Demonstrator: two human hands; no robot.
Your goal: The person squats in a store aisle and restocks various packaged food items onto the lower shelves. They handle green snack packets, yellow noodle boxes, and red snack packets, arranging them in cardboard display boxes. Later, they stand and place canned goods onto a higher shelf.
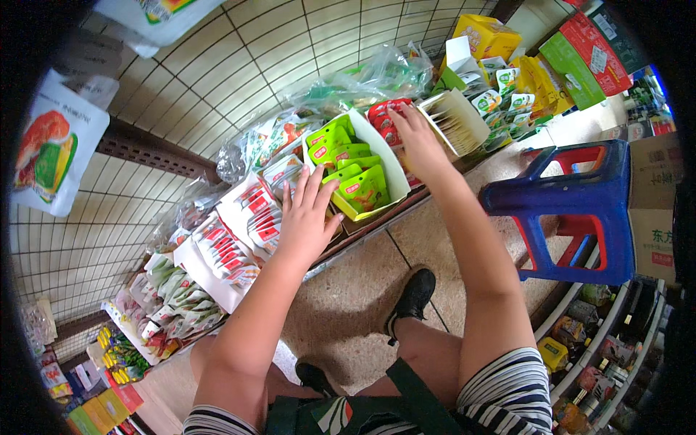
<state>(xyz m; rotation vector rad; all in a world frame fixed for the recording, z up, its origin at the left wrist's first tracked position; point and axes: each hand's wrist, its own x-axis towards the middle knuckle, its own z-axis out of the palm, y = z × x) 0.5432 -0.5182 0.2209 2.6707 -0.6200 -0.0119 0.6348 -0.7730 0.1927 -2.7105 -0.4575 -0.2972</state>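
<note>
On a low shelf stand open boxes of packaged snacks. My left hand [307, 212] lies with fingers spread at the near left corner of a box of green snack pouches [364, 190], over a box of small packets partly hidden beneath it. My right hand [416, 133] rests its fingertips on red snack packets [385, 122], between the green pouches and an open white box of thin packets [454, 122]. Whether its fingers grip a packet is not clear. Left of my left hand are two white boxes of red-and-white packets [261, 212].
A wire grid [283, 43] rises behind the shelf, with pouches [49, 147] hanging at left. A blue and red plastic stool [565, 212] stands at right beside a cardboard box [655, 212]. Racks of bottles [592, 348] are at lower right. Tiled floor [353, 304] lies below.
</note>
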